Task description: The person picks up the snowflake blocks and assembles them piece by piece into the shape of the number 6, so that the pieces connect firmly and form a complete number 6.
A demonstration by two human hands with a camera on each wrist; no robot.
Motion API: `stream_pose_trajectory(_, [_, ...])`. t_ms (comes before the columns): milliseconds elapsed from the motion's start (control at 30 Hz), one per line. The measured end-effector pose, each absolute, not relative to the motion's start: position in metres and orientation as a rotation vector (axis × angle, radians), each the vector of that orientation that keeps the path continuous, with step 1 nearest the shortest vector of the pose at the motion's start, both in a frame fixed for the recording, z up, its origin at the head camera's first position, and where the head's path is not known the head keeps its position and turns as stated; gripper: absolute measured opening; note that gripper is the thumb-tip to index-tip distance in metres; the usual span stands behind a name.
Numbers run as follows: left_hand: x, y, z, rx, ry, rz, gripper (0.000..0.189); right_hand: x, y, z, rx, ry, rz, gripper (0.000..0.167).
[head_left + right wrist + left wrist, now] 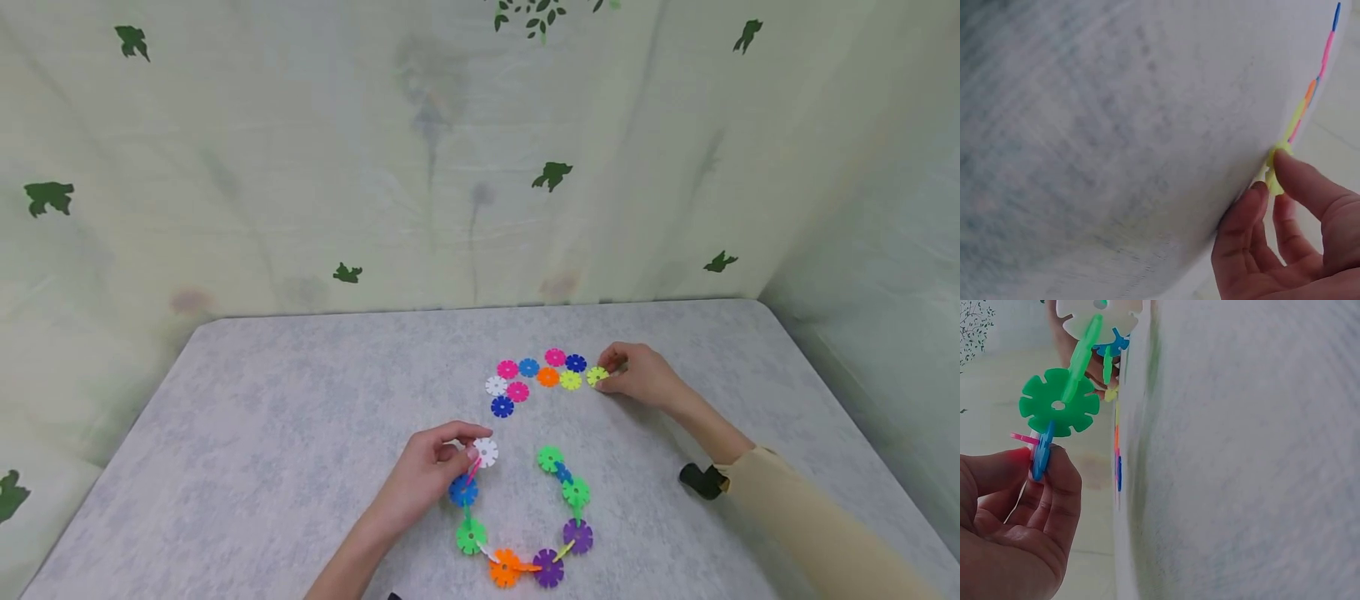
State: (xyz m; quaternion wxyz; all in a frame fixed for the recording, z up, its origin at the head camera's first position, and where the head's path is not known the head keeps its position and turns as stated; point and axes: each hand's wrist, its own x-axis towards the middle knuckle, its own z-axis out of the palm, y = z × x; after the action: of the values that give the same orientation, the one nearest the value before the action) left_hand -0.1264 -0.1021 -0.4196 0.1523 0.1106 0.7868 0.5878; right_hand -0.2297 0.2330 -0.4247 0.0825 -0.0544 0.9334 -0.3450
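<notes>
A curved chain of interlocking flower-shaped plastic discs, with an orange disc (505, 568) and a purple disc (549, 568) at its near side, lies open at the far side. My left hand (424, 467) pinches the chain's left end, by a white disc (486, 452) joined through a pink one to a blue disc (463, 491). A green disc (1059, 403) rises above those fingers in the left wrist view. Farther back, my right hand (639, 377) pinches a loose yellow disc (597, 377) between thumb and fingers, close over the table; the right wrist view shows this yellow disc (1276, 170) nearly edge-on.
Loose discs lie left of the right hand, among them another yellow disc (571, 380), an orange disc (548, 377) and a dark blue disc (502, 406). The grey table (300, 400) meets a hanging curtain (300, 167) at the back. A black cylindrical device (701, 482) sits by the right sleeve.
</notes>
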Motion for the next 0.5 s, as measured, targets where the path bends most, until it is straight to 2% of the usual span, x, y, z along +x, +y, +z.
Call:
stream_pose_trajectory(233, [-0.126,-0.102,-0.420,0.315,2.264,1.676,0.027,-0.220,0.227,-0.425,-0.128,2.813,-1.047,0.015])
stream_pose_trajectory(500, [-0.126,-0.101,-0.420,0.313,2.267,1.666,0.028,-0.188,0.211,-0.416,-0.194,2.784,-1.292,0.014])
